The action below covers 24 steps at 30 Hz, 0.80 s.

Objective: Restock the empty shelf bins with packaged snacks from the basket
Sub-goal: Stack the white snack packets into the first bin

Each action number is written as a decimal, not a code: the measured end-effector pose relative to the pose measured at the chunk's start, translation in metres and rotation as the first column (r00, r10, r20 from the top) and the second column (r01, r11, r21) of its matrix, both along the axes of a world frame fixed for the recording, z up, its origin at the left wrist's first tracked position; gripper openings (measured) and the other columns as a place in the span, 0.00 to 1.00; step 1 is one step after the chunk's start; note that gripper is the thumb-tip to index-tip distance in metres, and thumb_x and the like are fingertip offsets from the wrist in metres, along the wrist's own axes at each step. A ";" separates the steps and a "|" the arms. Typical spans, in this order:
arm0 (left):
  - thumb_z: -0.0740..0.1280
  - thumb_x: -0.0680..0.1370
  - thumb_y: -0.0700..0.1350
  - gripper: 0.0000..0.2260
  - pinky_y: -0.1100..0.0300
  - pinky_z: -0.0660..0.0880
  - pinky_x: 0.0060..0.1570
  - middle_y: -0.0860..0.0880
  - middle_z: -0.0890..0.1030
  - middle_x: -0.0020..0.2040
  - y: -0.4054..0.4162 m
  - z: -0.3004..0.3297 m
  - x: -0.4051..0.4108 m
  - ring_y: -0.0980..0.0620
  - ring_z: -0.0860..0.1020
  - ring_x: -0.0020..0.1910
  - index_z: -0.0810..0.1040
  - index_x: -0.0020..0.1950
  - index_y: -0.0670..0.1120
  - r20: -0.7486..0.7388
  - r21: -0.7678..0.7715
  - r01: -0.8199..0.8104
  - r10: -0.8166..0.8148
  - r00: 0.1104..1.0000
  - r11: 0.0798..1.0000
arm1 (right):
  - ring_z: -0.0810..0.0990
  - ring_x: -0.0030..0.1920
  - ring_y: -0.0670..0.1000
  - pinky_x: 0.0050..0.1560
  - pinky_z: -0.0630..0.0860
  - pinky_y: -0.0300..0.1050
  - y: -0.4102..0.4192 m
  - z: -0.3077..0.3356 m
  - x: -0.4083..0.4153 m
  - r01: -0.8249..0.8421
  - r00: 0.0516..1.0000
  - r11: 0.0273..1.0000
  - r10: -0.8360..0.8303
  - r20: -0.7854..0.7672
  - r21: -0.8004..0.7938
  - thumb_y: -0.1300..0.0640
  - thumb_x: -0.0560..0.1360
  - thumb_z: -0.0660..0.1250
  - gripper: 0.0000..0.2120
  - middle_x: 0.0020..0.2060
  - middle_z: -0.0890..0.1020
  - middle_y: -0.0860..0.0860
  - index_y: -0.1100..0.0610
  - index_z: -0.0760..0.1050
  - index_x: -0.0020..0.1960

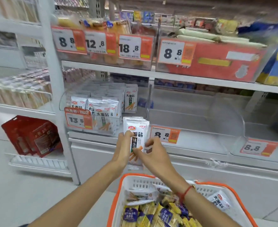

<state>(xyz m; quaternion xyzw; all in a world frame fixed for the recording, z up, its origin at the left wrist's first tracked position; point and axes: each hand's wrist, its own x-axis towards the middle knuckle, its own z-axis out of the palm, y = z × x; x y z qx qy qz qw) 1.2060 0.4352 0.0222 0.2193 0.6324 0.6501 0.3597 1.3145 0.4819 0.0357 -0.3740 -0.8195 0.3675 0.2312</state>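
I hold an upright stack of white snack packets (137, 128) in front of the lower shelf, between both hands. My left hand (124, 145) grips the stack's left edge. My right hand (151, 152) pinches its right side. Behind it, a clear bin (79, 102) holds several of the same white packets. To the right, a clear bin (192, 115) with an 8.8 price tag is empty. Below my arms, the white basket with orange rim (126, 181) holds yellow-and-purple packets (153, 213) and more white packets (220, 200).
The upper shelf carries full bins with price tags and an orange box (217, 63). Another empty clear bin (262, 141) sits at the far right. Red packets (31, 136) stand on a side rack at the left. White cabinet fronts run below the shelf.
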 end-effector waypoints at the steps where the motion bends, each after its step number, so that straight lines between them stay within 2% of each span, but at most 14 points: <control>1: 0.55 0.78 0.52 0.16 0.64 0.73 0.30 0.43 0.80 0.45 0.001 0.007 -0.006 0.52 0.79 0.36 0.73 0.51 0.41 -0.010 0.024 0.002 -0.001 1.000 1.000 | 0.75 0.47 0.48 0.46 0.73 0.46 0.002 0.007 -0.006 0.012 0.999 1.000 -0.013 -0.031 -0.014 0.45 0.71 0.71 0.20 0.45 0.73 0.42 0.52 0.65 0.54; 3: 0.53 0.80 0.48 0.14 0.68 0.71 0.24 0.49 0.81 0.34 0.005 0.021 -0.014 0.57 0.78 0.29 0.75 0.44 0.44 -0.031 0.042 0.033 -0.031 0.999 0.999 | 0.77 0.51 0.47 0.53 0.75 0.46 0.006 0.023 -0.020 -0.029 0.995 0.996 0.021 -0.096 -0.083 0.51 0.72 0.70 0.22 0.49 0.74 0.43 0.49 0.61 0.59; 5: 0.51 0.81 0.46 0.16 0.67 0.70 0.25 0.51 0.80 0.30 0.008 0.037 -0.017 0.57 0.77 0.27 0.74 0.39 0.47 -0.073 0.064 0.073 -0.069 0.995 0.995 | 0.80 0.51 0.49 0.54 0.77 0.47 0.013 0.037 -0.036 -0.121 0.985 0.979 0.098 -0.142 -0.163 0.59 0.75 0.64 0.20 0.53 0.77 0.47 0.47 0.60 0.61; 8: 0.51 0.79 0.48 0.16 0.62 0.68 0.29 0.44 0.77 0.36 0.020 0.061 -0.032 0.49 0.73 0.31 0.73 0.37 0.46 -0.063 0.064 0.065 -0.061 0.996 0.996 | 0.81 0.46 0.51 0.39 0.77 0.41 0.027 0.051 -0.065 -0.164 0.972 0.962 0.120 -0.202 -0.219 0.67 0.76 0.57 0.22 0.53 0.78 0.52 0.49 0.59 0.65; 10: 0.54 0.72 0.57 0.18 0.55 0.74 0.41 0.40 0.80 0.42 0.032 0.072 -0.047 0.46 0.77 0.40 0.75 0.40 0.45 -0.093 0.053 -0.008 0.013 0.996 0.999 | 0.80 0.47 0.53 0.37 0.77 0.39 0.037 0.059 -0.083 -0.118 0.979 0.970 0.077 -0.188 -0.215 0.68 0.76 0.57 0.21 0.53 0.78 0.55 0.54 0.61 0.65; 12: 0.55 0.64 0.63 0.23 0.50 0.73 0.52 0.41 0.81 0.48 0.044 0.077 -0.067 0.45 0.77 0.48 0.76 0.40 0.45 -0.225 -0.036 -0.114 0.103 0.969 0.993 | 0.80 0.40 0.51 0.32 0.76 0.36 0.047 0.065 -0.098 -0.094 0.978 0.973 0.050 -0.205 -0.212 0.68 0.76 0.58 0.16 0.48 0.78 0.56 0.59 0.65 0.62; 14: 0.52 0.74 0.60 0.20 0.53 0.68 0.51 0.44 0.76 0.52 0.048 0.084 -0.085 0.47 0.73 0.51 0.75 0.43 0.46 -0.399 -0.124 -0.166 0.104 0.911 0.978 | 0.79 0.38 0.49 0.31 0.75 0.35 0.055 0.069 -0.113 -0.097 0.970 0.961 0.033 -0.240 -0.258 0.68 0.74 0.61 0.14 0.45 0.80 0.56 0.60 0.70 0.59; 17: 0.48 0.81 0.51 0.19 0.51 0.65 0.55 0.40 0.74 0.57 0.049 0.088 -0.106 0.42 0.70 0.58 0.74 0.50 0.43 -0.607 -0.227 -0.240 0.055 0.793 0.944 | 0.82 0.45 0.56 0.43 0.80 0.50 0.069 0.066 -0.136 -0.069 0.970 0.905 -0.036 -0.239 -0.419 0.58 0.65 0.67 0.26 0.50 0.82 0.59 0.61 0.71 0.62; 19: 0.47 0.82 0.47 0.16 0.52 0.64 0.50 0.40 0.74 0.56 0.052 0.085 -0.115 0.43 0.69 0.54 0.71 0.45 0.42 -0.688 -0.169 -0.264 0.079 0.722 0.950 | 0.81 0.49 0.59 0.49 0.80 0.54 0.073 0.063 -0.148 -0.051 0.975 0.878 -0.059 -0.214 -0.475 0.58 0.66 0.66 0.30 0.53 0.80 0.60 0.63 0.65 0.67; 21: 0.49 0.82 0.45 0.12 0.54 0.66 0.51 0.45 0.73 0.57 0.058 0.081 -0.125 0.47 0.70 0.52 0.70 0.50 0.44 -0.658 -0.142 -0.195 0.055 0.751 0.970 | 0.77 0.59 0.60 0.58 0.75 0.54 0.081 0.058 -0.159 -0.020 0.976 0.858 -0.095 -0.197 -0.513 0.60 0.71 0.64 0.34 0.60 0.75 0.58 0.62 0.55 0.73; 22: 0.51 0.82 0.44 0.11 0.54 0.68 0.55 0.47 0.72 0.60 0.063 0.079 -0.132 0.47 0.71 0.54 0.71 0.56 0.46 -0.623 -0.101 -0.166 0.067 0.779 0.981 | 0.75 0.61 0.60 0.58 0.74 0.52 0.087 0.056 -0.163 0.011 0.974 0.857 -0.127 -0.190 -0.515 0.61 0.73 0.63 0.35 0.60 0.73 0.57 0.61 0.50 0.75; 24: 0.56 0.79 0.42 0.15 0.47 0.69 0.63 0.47 0.69 0.65 0.070 0.076 -0.146 0.46 0.72 0.61 0.68 0.65 0.46 -0.580 -0.030 -0.132 0.090 0.810 0.991 | 0.72 0.56 0.56 0.46 0.71 0.46 0.099 0.054 -0.173 0.044 0.962 0.853 -0.178 -0.209 -0.521 0.62 0.77 0.60 0.33 0.54 0.72 0.56 0.62 0.46 0.75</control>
